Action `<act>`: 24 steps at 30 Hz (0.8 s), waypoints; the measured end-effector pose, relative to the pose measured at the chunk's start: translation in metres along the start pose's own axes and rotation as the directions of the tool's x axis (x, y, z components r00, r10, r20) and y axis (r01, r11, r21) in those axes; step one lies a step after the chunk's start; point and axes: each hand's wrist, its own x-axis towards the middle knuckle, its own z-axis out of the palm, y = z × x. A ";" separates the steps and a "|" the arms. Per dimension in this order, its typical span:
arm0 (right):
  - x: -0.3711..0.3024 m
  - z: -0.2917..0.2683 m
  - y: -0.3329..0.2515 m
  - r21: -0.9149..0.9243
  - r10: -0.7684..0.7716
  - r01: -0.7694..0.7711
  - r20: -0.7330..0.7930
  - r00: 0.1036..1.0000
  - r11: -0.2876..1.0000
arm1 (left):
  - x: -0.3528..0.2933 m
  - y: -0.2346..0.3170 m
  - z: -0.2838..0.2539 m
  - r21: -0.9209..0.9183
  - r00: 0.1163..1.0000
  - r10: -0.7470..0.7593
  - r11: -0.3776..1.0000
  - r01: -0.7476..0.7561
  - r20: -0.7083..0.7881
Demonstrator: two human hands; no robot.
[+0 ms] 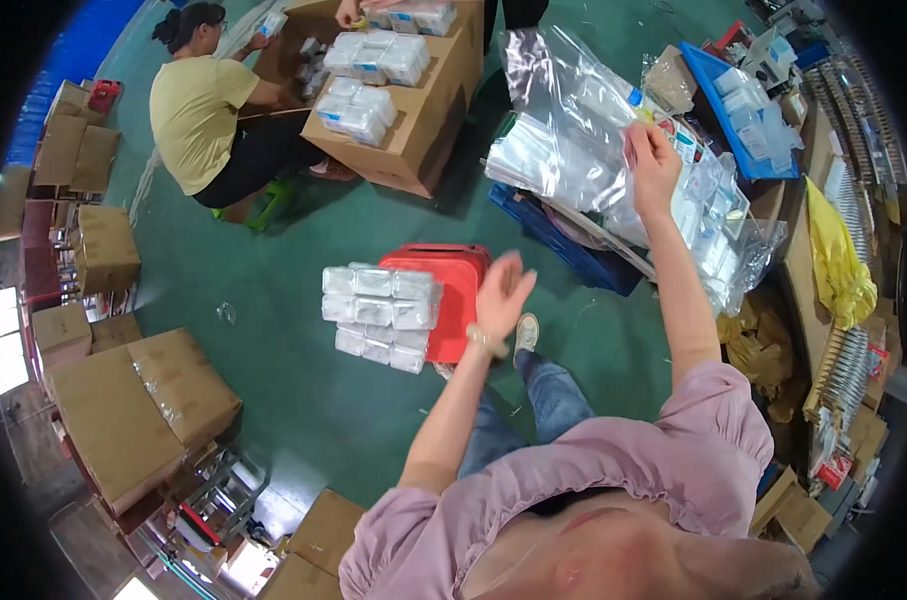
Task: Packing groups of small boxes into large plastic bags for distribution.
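My right hand (653, 172) pinches the edge of a clear plastic bag (573, 110), lifted over a pile of flat clear bags (543, 160). My left hand (503, 295) is raised beside a red plastic stool (460, 300), holding nothing, its fingers apart and slightly blurred. Over the left part of the stool sit bundled clear-wrapped packs (378, 297) in rows, with another bundle (381, 345) at their near side. What is inside these packs is too small to tell.
A person (198, 110) in a yellow top sits by a large carton (403, 150) bearing wrapped packs. Another person's hand (347, 12) is at its far side. Blue trays (688, 60) and a cluttered bench stand right. Closed cartons (138, 410) line the left.
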 end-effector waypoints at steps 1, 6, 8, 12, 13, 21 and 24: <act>-0.014 -0.002 -0.019 0.004 0.078 -0.078 0.021 0.997 0.997 | 0.013 0.020 0.005 -0.035 0.998 0.050 0.998 -0.052 -0.043; -0.087 -0.033 -0.071 0.012 0.192 -0.193 0.080 0.978 0.981 | 0.022 0.106 0.009 -0.395 0.964 -0.261 0.881 0.260 0.052; -0.115 -0.041 -0.083 -0.038 0.246 -0.243 0.090 0.965 0.969 | 0.008 0.103 -0.002 -0.368 0.970 -0.238 0.907 0.206 -0.041; -0.170 -0.064 -0.081 -0.306 0.111 -0.088 0.060 0.992 0.948 | -0.031 0.103 -0.027 -0.431 0.936 -0.287 0.832 0.349 0.204; -0.181 -0.073 -0.084 -0.500 0.151 -0.081 0.102 0.983 0.862 | -0.043 0.105 -0.030 -0.381 0.949 -0.248 0.873 0.306 0.195; -0.294 0.011 -0.097 -0.221 0.540 -0.494 0.389 0.746 0.841 | -0.149 0.121 -0.065 -0.136 0.905 -0.298 0.927 0.350 0.304; -0.315 -0.002 -0.086 -0.086 0.544 -0.537 0.178 0.820 0.839 | -0.174 0.104 -0.094 -0.314 0.912 -0.384 0.856 0.411 0.147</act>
